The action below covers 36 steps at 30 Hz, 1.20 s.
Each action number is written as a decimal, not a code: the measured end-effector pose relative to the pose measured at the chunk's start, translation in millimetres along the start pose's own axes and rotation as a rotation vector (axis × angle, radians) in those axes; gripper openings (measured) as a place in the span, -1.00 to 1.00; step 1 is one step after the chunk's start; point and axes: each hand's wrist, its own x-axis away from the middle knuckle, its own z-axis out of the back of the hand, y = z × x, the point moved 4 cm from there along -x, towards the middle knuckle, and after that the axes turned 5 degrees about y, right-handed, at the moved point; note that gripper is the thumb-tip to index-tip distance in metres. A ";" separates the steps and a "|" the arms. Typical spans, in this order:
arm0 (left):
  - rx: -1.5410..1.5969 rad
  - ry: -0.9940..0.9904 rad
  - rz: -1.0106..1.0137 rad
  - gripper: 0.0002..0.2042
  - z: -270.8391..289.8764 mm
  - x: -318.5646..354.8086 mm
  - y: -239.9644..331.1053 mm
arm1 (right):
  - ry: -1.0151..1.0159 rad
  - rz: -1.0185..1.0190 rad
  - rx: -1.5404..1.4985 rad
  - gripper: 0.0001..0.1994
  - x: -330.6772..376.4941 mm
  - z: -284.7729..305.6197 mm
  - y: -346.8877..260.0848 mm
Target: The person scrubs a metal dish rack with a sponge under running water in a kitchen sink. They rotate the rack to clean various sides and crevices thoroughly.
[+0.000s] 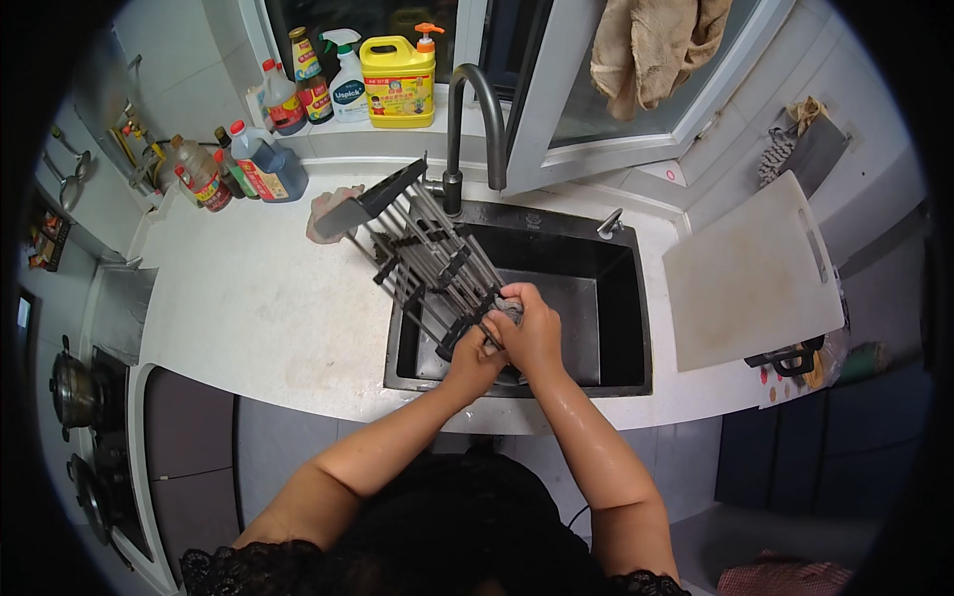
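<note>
A dish rack (453, 266) of metal rods with black plastic ends is held up at a slant over the left side of the black sink (618, 298). Its far end rises near the faucet (453, 189). My left hand (475, 364) is closed around the rack's near end. Pressed against the same end, my right hand (535, 330) grips a grey scrubbing cloth (511, 309), part of which shows between the fingers. Both hands are close together above the sink's near left part.
A crumpled pale cloth (330, 215) lies on the white counter (258, 288) behind the rack. Several bottles, a spray bottle (347, 84) and a yellow pump jug (399, 84) line the back. At right leans a cutting board (750, 278). An open window sash juts in behind the sink.
</note>
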 end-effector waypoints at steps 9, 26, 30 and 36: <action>0.452 -0.109 0.389 -0.67 53.6 -42.2 67.2 | 0.104 0.255 0.013 -0.77 4.5 7.0 16.2; 0.584 0.212 0.220 -0.82 52.6 -34.9 68.0 | 0.014 0.557 0.358 -0.90 20.9 24.0 11.4; 0.582 0.190 0.204 -0.82 44.5 -31.7 73.1 | 0.162 0.484 0.122 -0.78 20.9 32.1 25.0; 0.585 0.198 0.214 -0.78 43.1 -27.5 73.2 | 0.211 0.530 0.210 -0.78 21.5 15.6 4.1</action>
